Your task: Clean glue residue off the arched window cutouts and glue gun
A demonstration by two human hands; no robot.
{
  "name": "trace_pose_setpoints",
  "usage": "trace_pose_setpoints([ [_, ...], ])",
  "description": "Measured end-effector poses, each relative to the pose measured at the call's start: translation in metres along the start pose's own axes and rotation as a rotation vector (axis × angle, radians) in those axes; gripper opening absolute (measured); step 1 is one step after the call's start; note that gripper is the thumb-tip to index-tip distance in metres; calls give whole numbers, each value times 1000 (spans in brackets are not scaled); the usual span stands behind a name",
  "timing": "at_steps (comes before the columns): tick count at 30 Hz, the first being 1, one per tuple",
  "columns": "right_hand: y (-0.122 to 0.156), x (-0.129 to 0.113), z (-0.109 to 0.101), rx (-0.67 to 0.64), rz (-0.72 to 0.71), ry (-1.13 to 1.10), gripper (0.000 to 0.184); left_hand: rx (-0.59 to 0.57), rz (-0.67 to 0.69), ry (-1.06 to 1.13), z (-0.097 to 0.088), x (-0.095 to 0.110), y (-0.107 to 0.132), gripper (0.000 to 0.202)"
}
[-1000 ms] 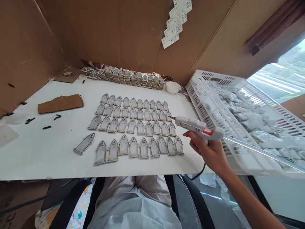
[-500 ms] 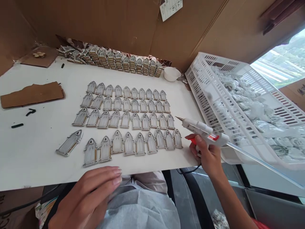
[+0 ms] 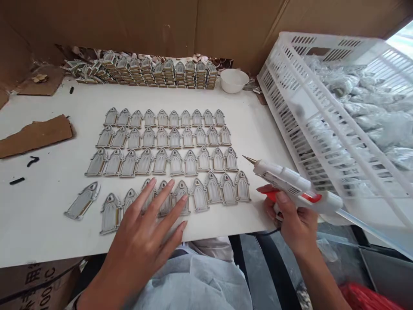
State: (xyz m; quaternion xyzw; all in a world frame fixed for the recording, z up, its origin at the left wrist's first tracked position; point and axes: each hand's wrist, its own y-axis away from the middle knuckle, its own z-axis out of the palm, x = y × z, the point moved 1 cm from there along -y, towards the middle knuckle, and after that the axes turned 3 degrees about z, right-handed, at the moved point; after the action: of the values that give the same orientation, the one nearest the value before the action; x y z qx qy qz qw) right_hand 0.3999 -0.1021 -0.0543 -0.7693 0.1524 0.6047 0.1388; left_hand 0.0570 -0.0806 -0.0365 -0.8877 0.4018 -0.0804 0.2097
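My right hand (image 3: 295, 221) is wrapped round a white hot glue gun (image 3: 290, 183) with a red trigger. A clear glue stick (image 3: 371, 228) sticks out of its back, and the metal nozzle points left over the table. My left hand (image 3: 148, 228) is spread, fingers apart, over the nearest row of small arched window-shaped pieces (image 3: 200, 196), hiding parts of several; whether the fingertips touch them I cannot tell. More such pieces lie in rows behind. One arched piece (image 3: 82, 201) lies tilted, apart at the left.
Stacks of the same pieces (image 3: 167, 75) line the back, beside a white bowl (image 3: 234, 81). A white plastic crate (image 3: 290, 99) full of clear-bagged items stands at the right. Torn cardboard (image 3: 38, 135) and dark scraps lie on the left. Cardboard walls (image 3: 129, 26) enclose the table.
My left hand has moved from the table's front edge forward over the nearest row, its fingers spreading. The glue gun stays in my right hand beside the row's right end. The view has shifted.
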Motion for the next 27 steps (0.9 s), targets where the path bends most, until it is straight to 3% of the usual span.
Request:
trace_pose_setpoints([
  [11,3,6,-4,3,-8,-35,61,-53,-18,-97,-7,-1,-4,45],
  [15,4,8,-5,-2,-23,-43,58,-6,-35,-66,-10,-5,-5,37],
  [18,4,8,-5,10,-23,-31,57,88,-44,-12,-20,-11,1,53],
  [21,5,5,-4,32,-18,-23,59,198,-254,54,-37,-18,6,67],
  [23,5,3,-3,65,-15,-36,58,298,-536,135,-49,-21,5,52],
  [25,6,6,-4,97,-11,-61,52,505,-790,319,-57,-23,2,32],
  [27,8,15,-9,93,5,-70,39,659,-882,481,-61,-27,0,34],
])
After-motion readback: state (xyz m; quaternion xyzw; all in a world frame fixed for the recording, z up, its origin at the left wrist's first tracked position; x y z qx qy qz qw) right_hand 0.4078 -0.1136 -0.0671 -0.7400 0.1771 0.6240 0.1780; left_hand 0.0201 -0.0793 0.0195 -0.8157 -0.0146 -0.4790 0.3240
